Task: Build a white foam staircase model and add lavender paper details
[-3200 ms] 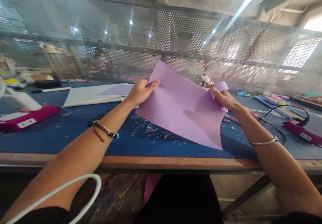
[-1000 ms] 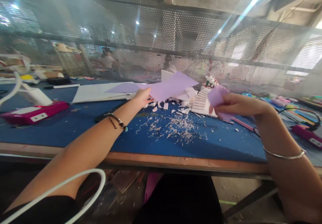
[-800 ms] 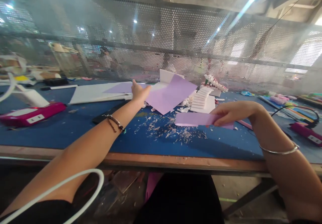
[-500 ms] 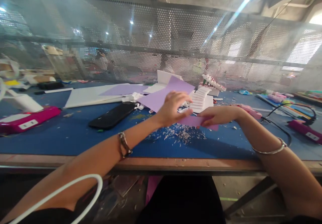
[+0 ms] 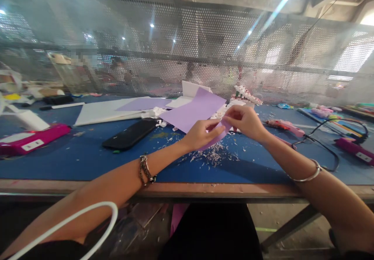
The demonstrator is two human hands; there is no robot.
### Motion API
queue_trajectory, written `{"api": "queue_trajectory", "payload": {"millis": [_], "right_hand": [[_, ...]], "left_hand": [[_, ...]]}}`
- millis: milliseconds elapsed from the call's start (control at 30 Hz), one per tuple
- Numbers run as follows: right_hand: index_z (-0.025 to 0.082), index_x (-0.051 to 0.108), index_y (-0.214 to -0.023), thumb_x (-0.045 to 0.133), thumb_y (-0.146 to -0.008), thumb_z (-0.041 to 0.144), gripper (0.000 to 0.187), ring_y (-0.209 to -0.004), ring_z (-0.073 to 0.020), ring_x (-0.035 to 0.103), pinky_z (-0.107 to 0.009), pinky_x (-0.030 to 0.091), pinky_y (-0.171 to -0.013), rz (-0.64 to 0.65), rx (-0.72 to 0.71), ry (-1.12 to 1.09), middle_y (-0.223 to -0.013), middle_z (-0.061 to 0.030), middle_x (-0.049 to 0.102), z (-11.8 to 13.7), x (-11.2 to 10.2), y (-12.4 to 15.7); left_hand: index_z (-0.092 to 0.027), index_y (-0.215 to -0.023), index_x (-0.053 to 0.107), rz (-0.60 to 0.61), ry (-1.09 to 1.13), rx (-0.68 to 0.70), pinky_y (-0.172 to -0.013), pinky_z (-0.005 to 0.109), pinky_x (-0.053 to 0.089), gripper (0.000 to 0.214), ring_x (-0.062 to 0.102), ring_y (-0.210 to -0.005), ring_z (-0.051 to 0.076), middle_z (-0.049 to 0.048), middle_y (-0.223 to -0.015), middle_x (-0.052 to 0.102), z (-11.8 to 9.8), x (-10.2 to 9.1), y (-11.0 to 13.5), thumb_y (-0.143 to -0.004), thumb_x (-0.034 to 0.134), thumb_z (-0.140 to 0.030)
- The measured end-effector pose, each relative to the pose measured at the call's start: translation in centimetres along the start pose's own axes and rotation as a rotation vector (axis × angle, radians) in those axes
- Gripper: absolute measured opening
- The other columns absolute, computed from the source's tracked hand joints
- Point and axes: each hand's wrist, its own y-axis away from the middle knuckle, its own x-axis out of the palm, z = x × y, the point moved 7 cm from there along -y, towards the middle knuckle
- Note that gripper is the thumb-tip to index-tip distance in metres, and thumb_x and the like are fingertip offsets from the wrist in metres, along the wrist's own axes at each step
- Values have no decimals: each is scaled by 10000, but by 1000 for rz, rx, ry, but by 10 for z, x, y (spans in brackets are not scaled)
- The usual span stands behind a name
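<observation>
A small strip of purple paper (image 5: 214, 139) is held between both hands, above a pile of shredded bits (image 5: 214, 155). My left hand (image 5: 201, 134) pinches its left part between thumb and fingers. At its upper right end, my right hand (image 5: 245, 120) grips it with the fingertips. Behind the hands lies a larger purple sheet (image 5: 194, 110), on top of white pieces and crumpled scraps. The right hand covers part of those white pieces.
To the left are a black phone-like slab (image 5: 130, 134), a white board (image 5: 99, 112) and a magenta power strip (image 5: 35, 138). A pink glue gun (image 5: 288, 127) with a black cable lies right, near another magenta strip (image 5: 355, 151). The wooden table edge (image 5: 187, 189) runs in front.
My right hand has risen and turned, and now pinches the paper strip's upper end. My left hand has closed on the strip, which is tilted now instead of lying low and flat.
</observation>
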Motion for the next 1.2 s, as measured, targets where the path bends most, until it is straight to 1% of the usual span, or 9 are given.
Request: {"api": "queue_trajectory", "payload": {"millis": [100,167,333,467,633,767,933,1033,1200], "right_hand": [[172,553,-738,588,-763,315,149,-445,-48,439,-221,330,-445,-34,-63,67,-528,44,511,7,14,6],[177,551,-738,583,-764,309,139,-453,-45,431,-219,325,-446,-69,-72,62,-537,45,510,10,13,8],[168,562,-798,590,-748,352,193,-480,-64,481,-232,382,-474,22,21,-155,-573,32,538,4,16,7],[169,526,-775,631,-694,320,200,-571,-80,509,-239,410,-531,-99,22,-160,-650,13,557,-2,13,6],[193,469,-733,573,-742,261,125,-594,-83,489,-248,419,-595,-219,-139,118,-658,19,536,10,11,14],[199,474,-746,491,-804,216,63,-614,-85,456,-246,386,-612,-147,-302,365,-696,10,524,20,15,17],[189,504,-794,462,-839,206,64,-654,-87,453,-235,391,-627,-32,-471,414,-755,-7,514,24,21,17],[181,503,-805,536,-798,247,74,-652,-81,469,-228,417,-631,-1,-421,340,-771,-6,525,22,21,15],[171,503,-824,586,-757,307,172,-634,-74,504,-220,461,-623,-2,-216,128,-747,0,550,12,17,10]], "left_hand": [[-123,-901,637,-39,66,-47,-607,236,415,348,546,-663,117,43,-767,649,0,-1,1,-859,461,-420],[-121,-898,618,3,204,-89,-604,234,442,318,576,-656,116,51,-783,653,1,3,1,-857,469,-399],[-125,-850,564,74,451,-182,-509,198,456,276,601,-562,99,46,-742,638,8,8,2,-853,489,-391],[-123,-847,547,19,483,-222,-488,194,460,275,610,-545,104,44,-726,637,14,8,3,-851,494,-393],[-130,-887,555,20,500,-236,-489,202,470,298,630,-574,116,80,-801,669,15,10,3,-883,443,-406],[-137,-875,550,51,499,-195,-491,198,467,303,623,-580,112,86,-796,672,10,12,3,-896,419,-410],[-138,-822,549,30,491,-160,-530,211,472,329,617,-591,113,51,-752,651,12,9,2,-881,443,-444],[-146,-803,544,5,447,-138,-543,222,455,322,604,-588,116,14,-683,617,15,6,0,-869,461,-450],[-151,-752,566,-86,250,-58,-571,218,392,314,525,-643,106,4,-668,578,16,-4,0,-870,458,-420]]}}
